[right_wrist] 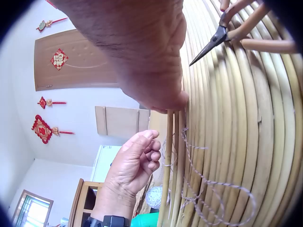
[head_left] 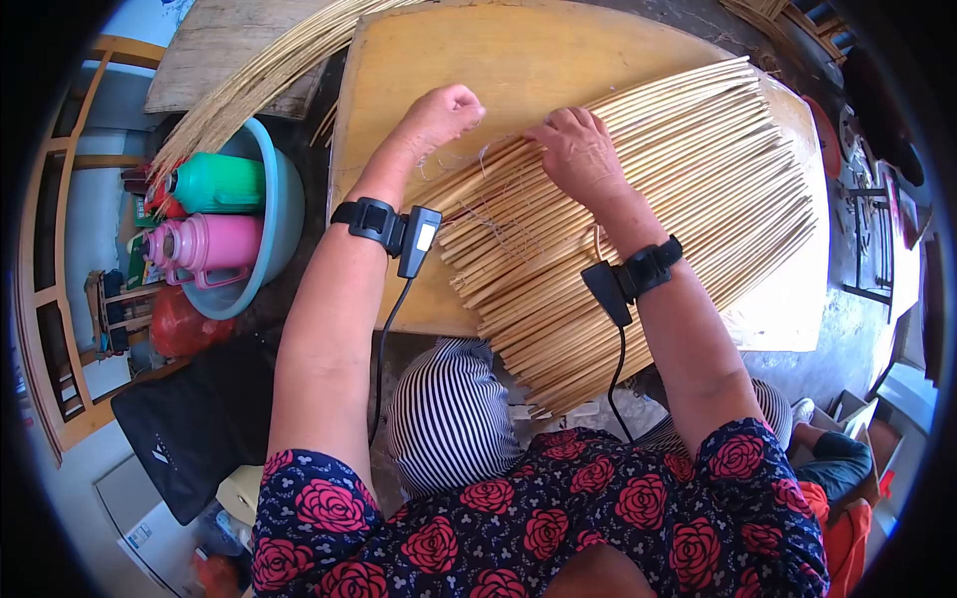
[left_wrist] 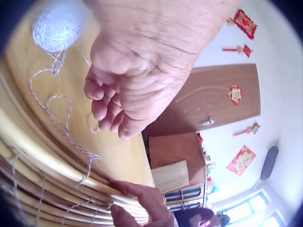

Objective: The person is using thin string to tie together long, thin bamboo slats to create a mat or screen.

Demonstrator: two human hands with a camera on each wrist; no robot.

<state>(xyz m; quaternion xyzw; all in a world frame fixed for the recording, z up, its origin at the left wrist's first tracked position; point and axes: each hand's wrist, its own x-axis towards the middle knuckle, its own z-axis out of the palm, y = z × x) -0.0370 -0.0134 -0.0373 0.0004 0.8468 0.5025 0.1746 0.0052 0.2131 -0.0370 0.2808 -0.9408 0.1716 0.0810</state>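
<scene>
In the head view, my left hand point(head_left: 439, 118) is raised over the board with its fingers curled. White-and-purple string point(left_wrist: 68, 124) runs by its fingertips in the left wrist view and appears pinched there. A ball of this string point(left_wrist: 57, 29) lies on the board. My right hand point(head_left: 586, 157) grips the outermost stalks at the far edge of a mat of pale stalks point(head_left: 638, 229), with index finger and thumb around them. String rows cross the mat's left part. Scissors point(right_wrist: 222, 34) with wrapped handles lie on the stalks below the right wrist.
The mat lies on a yellow wooden board point(head_left: 469, 50) and overhangs its near edge. To the left stands a blue basin point(head_left: 274, 219) holding a green flask point(head_left: 224, 182) and a pink flask point(head_left: 221, 242). Long loose stalks point(head_left: 254, 80) lie behind it.
</scene>
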